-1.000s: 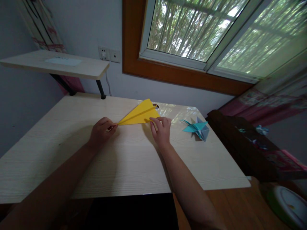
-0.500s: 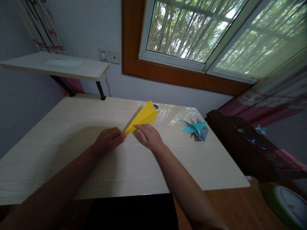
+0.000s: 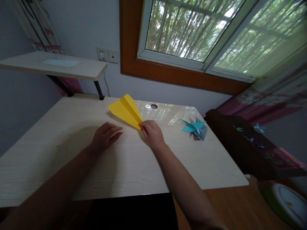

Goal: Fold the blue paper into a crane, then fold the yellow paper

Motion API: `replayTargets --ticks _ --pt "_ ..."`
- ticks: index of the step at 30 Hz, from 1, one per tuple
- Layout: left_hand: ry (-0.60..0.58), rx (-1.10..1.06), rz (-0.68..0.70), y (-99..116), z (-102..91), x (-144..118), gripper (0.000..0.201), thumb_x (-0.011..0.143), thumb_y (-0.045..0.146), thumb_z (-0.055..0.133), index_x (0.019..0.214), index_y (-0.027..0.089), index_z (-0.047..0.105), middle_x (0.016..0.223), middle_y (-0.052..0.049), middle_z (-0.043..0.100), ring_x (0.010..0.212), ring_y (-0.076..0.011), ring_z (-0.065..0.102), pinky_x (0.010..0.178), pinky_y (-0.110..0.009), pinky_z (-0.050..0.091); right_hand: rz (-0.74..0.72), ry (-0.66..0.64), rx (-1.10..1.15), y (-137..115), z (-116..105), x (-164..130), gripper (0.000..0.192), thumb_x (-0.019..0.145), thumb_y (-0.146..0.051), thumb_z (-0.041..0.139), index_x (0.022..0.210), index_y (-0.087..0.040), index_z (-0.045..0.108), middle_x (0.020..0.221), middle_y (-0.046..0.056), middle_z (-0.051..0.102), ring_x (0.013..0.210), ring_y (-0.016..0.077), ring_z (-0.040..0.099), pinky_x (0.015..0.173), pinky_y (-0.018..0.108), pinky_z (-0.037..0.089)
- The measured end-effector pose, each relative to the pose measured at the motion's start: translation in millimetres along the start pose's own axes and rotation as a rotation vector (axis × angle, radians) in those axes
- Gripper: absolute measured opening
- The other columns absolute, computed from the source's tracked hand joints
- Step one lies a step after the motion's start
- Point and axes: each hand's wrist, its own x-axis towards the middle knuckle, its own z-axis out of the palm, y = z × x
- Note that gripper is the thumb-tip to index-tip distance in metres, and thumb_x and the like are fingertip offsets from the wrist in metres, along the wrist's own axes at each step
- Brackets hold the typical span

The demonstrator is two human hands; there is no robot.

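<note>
A yellow folded paper plane [image 3: 125,110] lies on the pale wooden desk [image 3: 72,153], its wide end toward the far left and its pointed tip toward me. My right hand [image 3: 151,134] pinches that tip between its fingers. My left hand [image 3: 105,135] rests flat on the desk just left of the tip, holding nothing, a small gap between it and the paper.
A blue origami figure [image 3: 195,127] sits on the desk's right part. A cable hole [image 3: 153,106] is near the far edge. A raised shelf [image 3: 55,65] stands at the back left. A dark bench [image 3: 242,143] with small paper pieces stands right of the desk.
The yellow plane has swung round from pointing right-back to pointing left-back. My left hand let go of its tip and lies flat; my right hand now grips the tip.
</note>
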Motion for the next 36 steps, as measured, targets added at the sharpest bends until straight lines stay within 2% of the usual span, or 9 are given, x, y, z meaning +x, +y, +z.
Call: replayTargets --ticks 2,4,7,12,16,19,23,28,36 --pt "0.143 0.074 -0.157 -8 -0.9 0 0.026 0.093 0.033 0.069 0.118 0.027 0.062 0.099 -0.005 0.065 0.092 -0.0221 0.063 0.083 -0.038 0.055 -0.023 -0.039 -0.048 4 -1 -1 0.017 0.1 -0.019 0.055 0.108 -0.021 0.069 0.106 0.01 0.073 0.099 0.0244 0.062 0.086 0.04 0.051" --pt "0.191 0.127 -0.318 -16 -2.5 1 0.039 0.09 0.043 0.073 0.123 0.026 0.062 0.108 -0.009 0.064 0.106 -0.028 0.059 0.094 -0.047 0.051 -0.042 -0.074 -0.095 7 -3 -2 0.015 0.099 -0.017 0.056 0.106 -0.021 0.069 0.106 0.008 0.073 0.097 0.0245 0.06 0.085 0.04 0.048" --pt "0.213 0.197 -0.41 -23 -4.9 2 0.054 0.086 0.054 0.074 0.13 0.025 0.062 0.12 -0.013 0.06 0.117 -0.0324 0.053 0.104 -0.053 0.042 -0.034 -0.095 -0.155 10 -3 -3 0.014 0.098 -0.014 0.056 0.105 -0.019 0.067 0.103 0.008 0.074 0.095 0.0249 0.058 0.083 0.039 0.045" --pt "0.121 0.172 -0.383 -26 -4.4 1 0.043 0.091 0.058 0.066 0.12 0.028 0.071 0.122 -0.01 0.059 0.114 -0.0296 0.056 0.105 -0.051 0.038 -0.017 -0.084 -0.183 14 -1 -4 0.013 0.099 -0.017 0.058 0.108 -0.019 0.066 0.1 0.008 0.074 0.095 0.0251 0.058 0.082 0.039 0.044" --pt "0.098 0.09 -0.35 -26 -4.1 1 0.027 0.094 0.052 0.065 0.101 0.029 0.076 0.107 -0.006 0.066 0.105 -0.0262 0.058 0.1 -0.047 0.04 -0.009 -0.026 -0.13 16 -3 -5 0.013 0.101 -0.02 0.056 0.107 -0.021 0.067 0.097 0.007 0.075 0.094 0.0237 0.06 0.082 0.038 0.044" --pt "0.092 0.063 -0.336 -25 -5.8 2 0.022 0.095 0.048 0.065 0.09 0.03 0.076 0.096 -0.004 0.069 0.096 -0.0242 0.058 0.097 -0.045 0.04 0.011 -0.001 -0.092 20 -5 -5 0.014 0.102 -0.025 0.056 0.11 -0.022 0.068 0.095 0.006 0.075 0.094 0.0234 0.06 0.083 0.037 0.046" --pt "0.106 0.052 -0.368 -23 -8.1 3 0.024 0.096 0.049 0.063 0.089 0.03 0.077 0.091 -0.002 0.071 0.092 -0.0223 0.06 0.095 -0.044 0.04 0.061 0.026 -0.069 28 -7 -6 0.016 0.101 -0.029 0.059 0.112 -0.024 0.069 0.098 0.006 0.076 0.093 0.0236 0.06 0.084 0.038 0.048" --pt "0.097 0.047 -0.38 -24 -8.7 3 0.022 0.097 0.045 0.064 0.089 0.029 0.076 0.09 -0.001 0.071 0.089 -0.0213 0.061 0.092 -0.044 0.042 0.086 0.064 -0.07 36 -11 -7 0.013 0.099 -0.03 0.063 0.105 -0.024 0.073 0.092 0.006 0.077 0.089 0.0246 0.059 0.081 0.039 0.049" --pt "0.116 0.019 -0.324 -24 -7.5 3 0.018 0.096 0.043 0.065 0.091 0.03 0.075 0.088 -0.001 0.07 0.087 -0.0216 0.06 0.085 -0.04 0.043 0.013 -0.042 -0.086 21 -12 -4 0.017 0.1 -0.034 0.061 0.104 -0.024 0.074 0.098 0.006 0.077 0.091 0.023 0.06 0.087 0.042 0.046"
